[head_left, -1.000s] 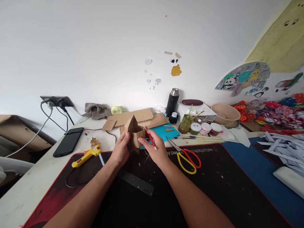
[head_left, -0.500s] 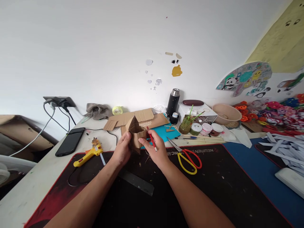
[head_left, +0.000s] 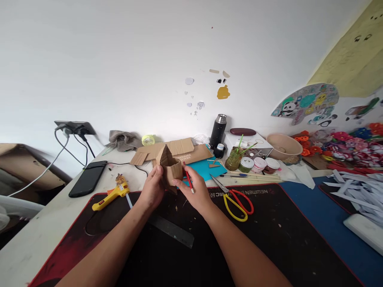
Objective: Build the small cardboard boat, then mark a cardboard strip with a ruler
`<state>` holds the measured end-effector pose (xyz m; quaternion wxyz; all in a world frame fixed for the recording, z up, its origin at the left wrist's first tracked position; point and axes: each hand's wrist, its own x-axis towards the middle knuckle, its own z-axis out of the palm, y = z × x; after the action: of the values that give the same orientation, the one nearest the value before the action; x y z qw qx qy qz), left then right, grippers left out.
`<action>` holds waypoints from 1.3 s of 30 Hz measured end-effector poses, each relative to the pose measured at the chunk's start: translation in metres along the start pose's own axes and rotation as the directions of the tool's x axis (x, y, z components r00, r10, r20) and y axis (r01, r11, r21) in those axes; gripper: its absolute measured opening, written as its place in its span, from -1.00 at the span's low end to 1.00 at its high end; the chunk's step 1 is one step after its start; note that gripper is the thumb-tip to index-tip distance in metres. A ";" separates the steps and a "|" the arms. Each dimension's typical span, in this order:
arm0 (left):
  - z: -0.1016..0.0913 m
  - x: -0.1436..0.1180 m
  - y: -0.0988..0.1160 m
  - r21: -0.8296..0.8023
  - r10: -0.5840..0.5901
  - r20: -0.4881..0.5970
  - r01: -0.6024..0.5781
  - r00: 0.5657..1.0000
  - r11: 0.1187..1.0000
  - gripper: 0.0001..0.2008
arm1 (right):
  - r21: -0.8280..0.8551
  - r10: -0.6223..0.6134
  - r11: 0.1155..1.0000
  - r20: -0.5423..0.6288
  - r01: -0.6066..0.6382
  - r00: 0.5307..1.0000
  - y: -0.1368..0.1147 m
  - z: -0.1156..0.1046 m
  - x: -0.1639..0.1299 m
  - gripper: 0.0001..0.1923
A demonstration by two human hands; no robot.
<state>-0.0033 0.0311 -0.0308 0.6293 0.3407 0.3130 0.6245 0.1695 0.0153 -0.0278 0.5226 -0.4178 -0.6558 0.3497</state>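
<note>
Between my hands, above the dark mat, is a small folded cardboard piece [head_left: 174, 172] with a pointed back and an open top. My left hand [head_left: 154, 185] grips its left side, thumb on the near edge. My right hand [head_left: 193, 189] is closed on its right side, the thumb against the lower front. A red pencil [head_left: 189, 178] is tucked in the same right hand, its pale end toward me. Under my forearms lies a dark flat ruler [head_left: 173, 231]. Scissors [head_left: 231, 199] with one red and one yellow handle rest to the right of my right hand.
A yellow glue gun [head_left: 112, 197] lies left on the mat, near a black phone [head_left: 88, 179]. Behind stand cardboard sheets [head_left: 197, 153], blue paper [head_left: 206, 170], a black thermos [head_left: 218, 131], a jar of brushes [head_left: 232, 160] and paint pots [head_left: 259, 164]. White paper strips [head_left: 362, 195] are heaped right.
The cardboard piece has turned slightly in my hands, so more of its curved front shows. Both hands keep their hold, and the view has shifted a little.
</note>
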 end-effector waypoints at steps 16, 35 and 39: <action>0.004 -0.001 -0.004 0.028 0.011 -0.013 -0.010 1.000 1.000 -0.26 | 0.020 0.074 0.997 -0.041 -0.074 0.996 0.003 0.003 -0.004 -0.60; -0.008 -0.007 0.018 0.685 0.562 0.468 -0.682 0.682 0.256 -0.31 | 0.580 0.406 0.751 -0.031 -0.315 0.913 0.001 -0.009 0.013 -0.27; -0.002 -0.011 0.020 0.626 0.504 0.673 -0.780 0.541 0.002 -0.36 | 0.670 0.463 0.619 0.110 -0.410 0.879 -0.003 -0.011 0.013 -0.28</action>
<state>-0.0169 0.0202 -0.0156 0.0079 0.7985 0.3138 0.5136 0.1789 0.0259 -0.0180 0.5605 -0.3583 -0.3423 0.6636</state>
